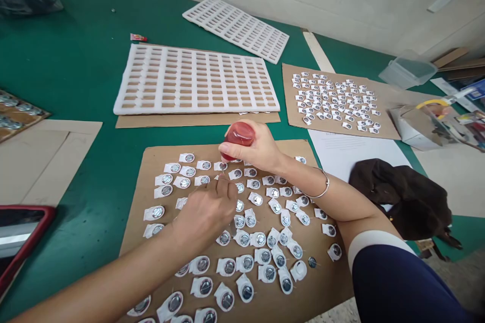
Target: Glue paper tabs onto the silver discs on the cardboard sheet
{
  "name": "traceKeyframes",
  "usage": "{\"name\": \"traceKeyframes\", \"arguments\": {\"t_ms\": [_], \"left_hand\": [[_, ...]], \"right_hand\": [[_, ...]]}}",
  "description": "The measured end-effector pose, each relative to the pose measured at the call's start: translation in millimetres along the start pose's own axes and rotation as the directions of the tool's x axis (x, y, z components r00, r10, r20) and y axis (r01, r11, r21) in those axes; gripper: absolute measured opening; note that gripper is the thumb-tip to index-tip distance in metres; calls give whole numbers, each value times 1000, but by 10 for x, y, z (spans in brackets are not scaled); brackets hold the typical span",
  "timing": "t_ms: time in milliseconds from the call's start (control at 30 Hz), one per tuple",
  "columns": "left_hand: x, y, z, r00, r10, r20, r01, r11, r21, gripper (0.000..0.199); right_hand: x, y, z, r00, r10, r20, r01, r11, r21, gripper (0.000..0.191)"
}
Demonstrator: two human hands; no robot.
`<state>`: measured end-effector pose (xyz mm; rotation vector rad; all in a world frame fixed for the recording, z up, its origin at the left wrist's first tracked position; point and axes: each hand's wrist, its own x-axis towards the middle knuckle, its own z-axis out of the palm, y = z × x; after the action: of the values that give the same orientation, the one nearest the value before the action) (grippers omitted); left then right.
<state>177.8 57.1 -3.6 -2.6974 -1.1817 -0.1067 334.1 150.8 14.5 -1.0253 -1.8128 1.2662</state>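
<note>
My right hand [261, 149] is wrapped round a glossy, dark red, rounded bottle [240, 134], which is tilted over the far part of a brown cardboard sheet [318, 287]. The lower end of the bottle is hidden. Just nearer to me, my left hand [208, 204] has its fingers pinched together low over the sheet. Its fingertips point at a small white part, but I cannot make out what they hold. Many small white tabbed parts with round silvery discs [258, 239] lie in loose rows on the sheet. One dark disc [312, 262] lies apart at the right.
A white foam tray [197, 81] with slots lies behind the sheet, another slotted tray [238, 28] beyond it. More tabbed parts cover a second cardboard [386, 111]. A dark cloth bag [401, 197] lies right, a red-rimmed object [41, 217] left.
</note>
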Motion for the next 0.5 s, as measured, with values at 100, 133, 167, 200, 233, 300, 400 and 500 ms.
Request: {"name": "traceKeyframes", "arguments": {"t_ms": [100, 133, 167, 200, 233, 300, 400, 500], "left_hand": [[-2, 27, 27, 1000, 2, 13, -3, 999, 50, 39], [-2, 37, 35, 1000, 10, -5, -9, 998, 62, 39], [-3, 46, 40, 999, 19, -28, -17, 997, 73, 38], [-4, 56, 44, 998, 26, -51, -22, 996, 83, 36], [-5, 66, 46, 997, 28, -71, -21, 996, 91, 35], [-8, 81, 44, 995, 25, -92, -15, 995, 102, 33], [-13, 91, 37, 993, 29, -111, -16, 993, 115, 32], [-14, 90, 31, 993, 36, -115, -23, 993, 115, 32]], "right_hand": [[-3, -6, 14, 1000, -9, 22, 10, 1000, -21, 30], [-3, -7, 20, 999, -15, 31, 16, 1000, -22, 29], [-1, -7, 27, 999, -22, 37, 23, 999, -25, 29], [1, -5, 33, 999, -28, 40, 29, 999, -33, 29], [4, -1, 37, 999, -31, 42, 33, 998, -46, 28], [13, 10, 43, 999, -32, 40, 35, 996, -83, 28], [25, 30, 42, 999, -38, 33, 42, 989, -140, 28], [28, 47, 39, 998, -55, 28, 59, 985, -165, 28]]}}
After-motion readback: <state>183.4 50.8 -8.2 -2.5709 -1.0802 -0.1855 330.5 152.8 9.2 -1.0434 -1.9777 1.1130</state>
